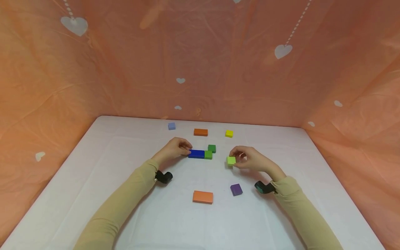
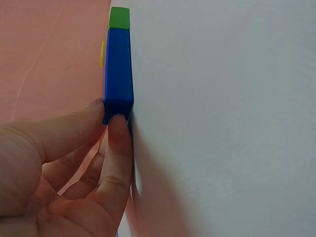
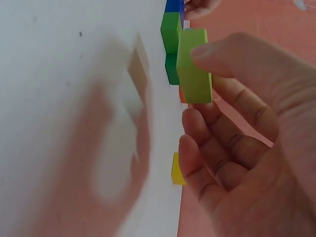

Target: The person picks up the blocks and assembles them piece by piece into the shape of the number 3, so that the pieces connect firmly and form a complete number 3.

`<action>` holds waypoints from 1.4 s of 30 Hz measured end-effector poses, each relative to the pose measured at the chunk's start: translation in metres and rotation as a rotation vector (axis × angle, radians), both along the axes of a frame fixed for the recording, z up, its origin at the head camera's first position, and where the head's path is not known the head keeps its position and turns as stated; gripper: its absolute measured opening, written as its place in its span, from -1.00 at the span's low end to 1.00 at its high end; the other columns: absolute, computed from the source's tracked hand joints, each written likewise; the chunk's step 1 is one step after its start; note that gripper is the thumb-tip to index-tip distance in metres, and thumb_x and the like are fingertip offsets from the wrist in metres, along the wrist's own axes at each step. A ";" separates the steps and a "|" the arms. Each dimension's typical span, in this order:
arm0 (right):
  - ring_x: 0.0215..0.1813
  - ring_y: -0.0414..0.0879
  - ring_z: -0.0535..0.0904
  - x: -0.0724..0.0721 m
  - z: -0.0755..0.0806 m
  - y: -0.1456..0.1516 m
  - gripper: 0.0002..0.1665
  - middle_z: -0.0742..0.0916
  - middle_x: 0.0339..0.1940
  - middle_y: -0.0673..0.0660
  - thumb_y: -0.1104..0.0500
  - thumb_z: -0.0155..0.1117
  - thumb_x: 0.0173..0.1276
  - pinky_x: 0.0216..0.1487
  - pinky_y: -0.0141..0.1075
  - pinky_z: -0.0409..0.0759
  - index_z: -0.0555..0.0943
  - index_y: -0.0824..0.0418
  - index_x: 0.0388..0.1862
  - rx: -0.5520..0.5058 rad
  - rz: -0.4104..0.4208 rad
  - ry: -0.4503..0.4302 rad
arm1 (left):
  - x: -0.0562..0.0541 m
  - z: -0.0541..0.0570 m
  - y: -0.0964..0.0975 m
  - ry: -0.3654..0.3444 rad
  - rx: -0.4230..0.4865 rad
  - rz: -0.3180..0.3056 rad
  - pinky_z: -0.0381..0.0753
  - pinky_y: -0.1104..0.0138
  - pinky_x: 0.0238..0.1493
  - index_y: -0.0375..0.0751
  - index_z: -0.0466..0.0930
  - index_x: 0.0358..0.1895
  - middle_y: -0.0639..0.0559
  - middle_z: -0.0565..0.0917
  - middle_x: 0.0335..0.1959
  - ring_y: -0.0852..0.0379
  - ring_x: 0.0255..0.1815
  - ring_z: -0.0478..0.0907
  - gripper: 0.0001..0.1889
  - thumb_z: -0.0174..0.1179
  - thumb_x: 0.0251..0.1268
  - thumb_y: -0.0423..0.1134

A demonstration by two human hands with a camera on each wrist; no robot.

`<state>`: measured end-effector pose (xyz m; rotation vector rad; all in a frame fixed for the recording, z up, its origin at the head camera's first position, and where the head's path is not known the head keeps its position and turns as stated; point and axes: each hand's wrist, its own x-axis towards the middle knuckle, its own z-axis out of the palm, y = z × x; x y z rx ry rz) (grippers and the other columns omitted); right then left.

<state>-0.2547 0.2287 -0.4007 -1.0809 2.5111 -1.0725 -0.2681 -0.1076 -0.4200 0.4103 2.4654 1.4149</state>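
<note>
In the head view my left hand (image 1: 175,149) is at the left end of a long dark blue block (image 1: 196,154), its thumb and a finger pinching that end. A green cube (image 1: 208,155) sits against the blue block's right end. Behind that cube and slightly right is a darker green cube (image 1: 212,148). My right hand (image 1: 251,159) pinches a lime green block (image 1: 231,160) between thumb and fingers. This block is held above the white table, right of the green cubes, and the right wrist view shows a shadow beneath the hand.
Toward the back of the table (image 1: 140,215) lie a light blue cube (image 1: 172,126), an orange-red block (image 1: 200,132) and a yellow cube (image 1: 229,133). Nearer are an orange block (image 1: 202,197) and a purple block (image 1: 236,189). An orange curtain (image 1: 200,62) surrounds the back and sides.
</note>
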 end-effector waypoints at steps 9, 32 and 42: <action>-0.16 0.04 0.51 -0.001 0.001 -0.017 -0.67 0.64 -0.23 0.07 0.34 0.43 0.12 -0.04 -0.09 0.52 0.58 0.26 -0.11 0.028 0.030 -0.019 | 0.001 0.001 0.000 -0.005 0.006 -0.005 0.56 0.32 -0.15 -0.43 0.59 -0.04 -0.12 0.63 -0.23 0.06 -0.23 0.53 -0.76 0.24 0.25 -0.43; -0.13 -0.11 0.59 -0.012 -0.015 -0.032 -0.62 0.69 -0.11 0.06 0.25 0.48 0.12 -0.08 -0.31 0.57 0.65 0.26 -0.05 0.036 -0.017 -0.138 | -0.002 -0.002 0.000 -0.015 0.003 0.010 0.56 0.33 -0.16 -0.41 0.60 -0.04 -0.11 0.64 -0.24 0.06 -0.24 0.53 -0.76 0.24 0.24 -0.43; -0.14 -0.13 0.60 -0.012 -0.016 -0.038 -0.62 0.70 -0.15 0.03 0.22 0.51 0.09 -0.08 -0.32 0.57 0.67 0.24 -0.09 0.055 -0.012 -0.122 | -0.002 -0.001 0.000 -0.016 0.007 0.005 0.56 0.34 -0.16 -0.43 0.59 -0.04 -0.11 0.63 -0.25 0.07 -0.25 0.53 -0.76 0.24 0.24 -0.44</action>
